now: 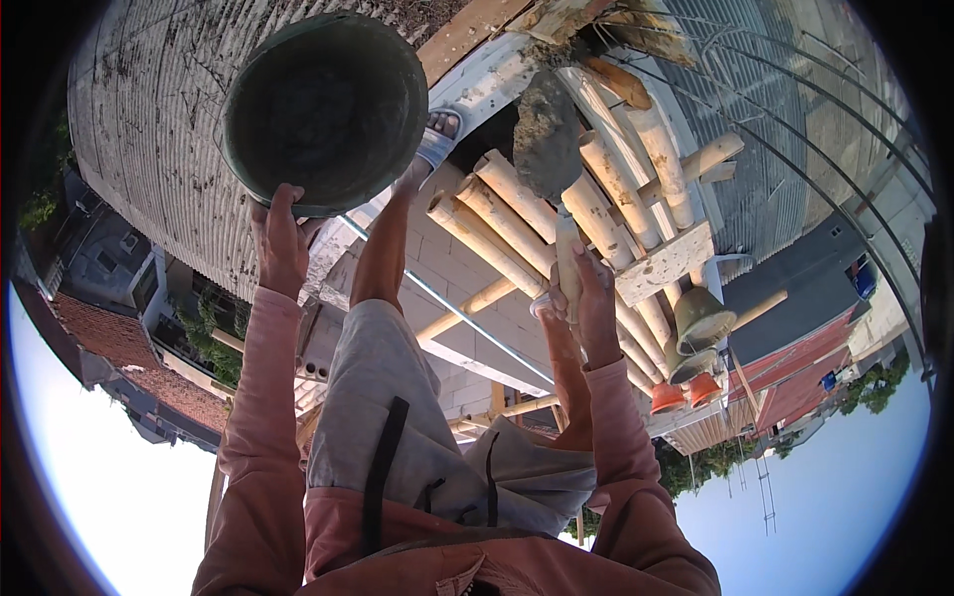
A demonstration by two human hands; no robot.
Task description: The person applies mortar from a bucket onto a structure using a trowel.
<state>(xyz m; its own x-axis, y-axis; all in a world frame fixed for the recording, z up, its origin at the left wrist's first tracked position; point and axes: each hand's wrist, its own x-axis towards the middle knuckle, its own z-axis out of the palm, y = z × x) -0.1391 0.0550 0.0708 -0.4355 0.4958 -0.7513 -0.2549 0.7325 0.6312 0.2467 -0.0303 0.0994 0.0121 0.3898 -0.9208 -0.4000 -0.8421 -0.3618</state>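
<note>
My left hand (278,238) grips the near rim of a dark round rubber bucket (323,109), held up at the upper left with grey residue inside. My right hand (589,298) is wrapped round the pale handle of a trowel (566,243). The trowel's blade points away from me, coated with a lump of wet grey mortar (544,129), over the bamboo poles at the upper middle. Both my feet show in sandals, the left one (437,139) beside the bucket.
Bamboo poles (497,238) lie over a block wall (378,288) with a white ledge. Several buckets (701,318) hang or sit at the right. Corrugated roofs (149,149), bent rebar (815,159) and a drop to lower buildings surround me.
</note>
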